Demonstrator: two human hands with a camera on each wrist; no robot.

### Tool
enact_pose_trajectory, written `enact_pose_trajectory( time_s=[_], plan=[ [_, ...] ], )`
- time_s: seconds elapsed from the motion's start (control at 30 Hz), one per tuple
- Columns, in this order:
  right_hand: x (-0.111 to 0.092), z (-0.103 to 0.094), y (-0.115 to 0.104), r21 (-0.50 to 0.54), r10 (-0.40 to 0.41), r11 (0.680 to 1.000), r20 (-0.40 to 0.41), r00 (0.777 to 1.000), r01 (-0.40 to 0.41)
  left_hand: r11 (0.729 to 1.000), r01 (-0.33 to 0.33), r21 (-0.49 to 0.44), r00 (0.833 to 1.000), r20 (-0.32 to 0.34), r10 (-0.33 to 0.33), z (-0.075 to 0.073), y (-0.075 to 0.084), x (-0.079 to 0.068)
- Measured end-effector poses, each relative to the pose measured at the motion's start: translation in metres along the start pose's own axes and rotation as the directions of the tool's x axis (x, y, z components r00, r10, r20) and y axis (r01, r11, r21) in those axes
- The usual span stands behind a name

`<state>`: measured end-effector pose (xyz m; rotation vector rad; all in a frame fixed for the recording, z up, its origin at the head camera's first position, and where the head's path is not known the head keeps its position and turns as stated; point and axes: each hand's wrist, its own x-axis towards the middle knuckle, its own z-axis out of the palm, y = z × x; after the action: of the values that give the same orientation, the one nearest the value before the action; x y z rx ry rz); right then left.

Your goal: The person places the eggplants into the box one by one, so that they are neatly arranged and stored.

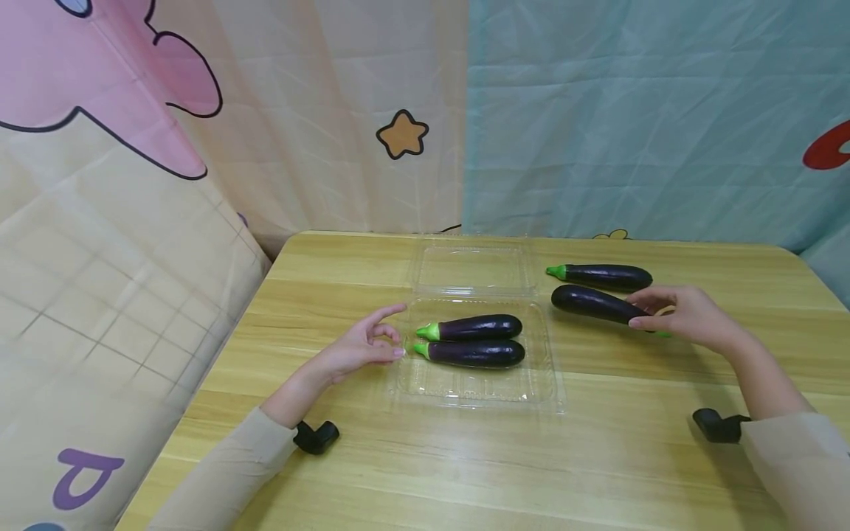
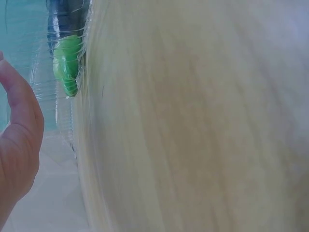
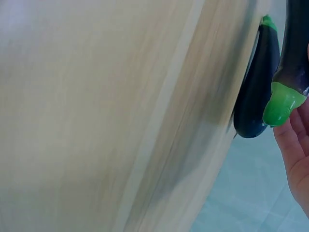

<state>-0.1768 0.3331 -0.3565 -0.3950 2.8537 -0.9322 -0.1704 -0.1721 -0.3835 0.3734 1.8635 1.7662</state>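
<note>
Two dark purple eggplants with green stems lie side by side in a clear plastic clamshell box [image 1: 541, 387], the upper eggplant [image 1: 481, 327] and the lower eggplant [image 1: 477, 353]. My left hand [image 1: 361, 344] is at the box's left edge near the green stems, fingers loosely bent and holding nothing. My right hand [image 1: 684, 316] pinches a third eggplant [image 1: 587, 303] near its stem end, above the table right of the box. In the right wrist view this eggplant's green cap [image 3: 285, 102] shows by the palm. Behind it another eggplant [image 1: 607, 276] lies on the table.
The box's lid [image 1: 473, 267] lies folded back toward the far edge of the wooden table [image 1: 465, 472]. Printed curtains [image 1: 319, 147] hang behind and to the left. Black wrist mounts [image 1: 317, 438] stick out from both sleeves.
</note>
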Motion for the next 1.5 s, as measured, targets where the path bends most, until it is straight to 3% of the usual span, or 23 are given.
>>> enact_pose_trajectory(
  time_s=[0.5, 0.93, 1.27, 1.5],
  plan=[
    [-0.006, -0.002, -0.013, 0.044, -0.048, 0.998, -0.062, 0.997, 0.051, 1.0, -0.009, -0.001, 1.0, -0.003, 0.009, 0.0, 0.0, 0.003],
    [-0.008, -0.002, -0.038, 0.049, -0.052, 0.997, -0.017, 0.999, 0.052, 1.0, -0.011, 0.003, 1.0, -0.001, 0.011, 0.0, 0.001, 0.002],
    [-0.006, 0.008, -0.059, 0.104, -0.165, 0.981, -0.01, 0.986, 0.166, 1.0, -0.016, -0.012, 1.0, 0.006, 0.017, 0.001, 0.001, 0.0],
    [-0.003, 0.017, -0.071, 0.108, -0.271, 0.957, -0.012, 0.962, 0.271, 1.0, -0.015, -0.001, 1.0, 0.004, 0.015, 0.001, 0.0, -0.001]
  ],
)
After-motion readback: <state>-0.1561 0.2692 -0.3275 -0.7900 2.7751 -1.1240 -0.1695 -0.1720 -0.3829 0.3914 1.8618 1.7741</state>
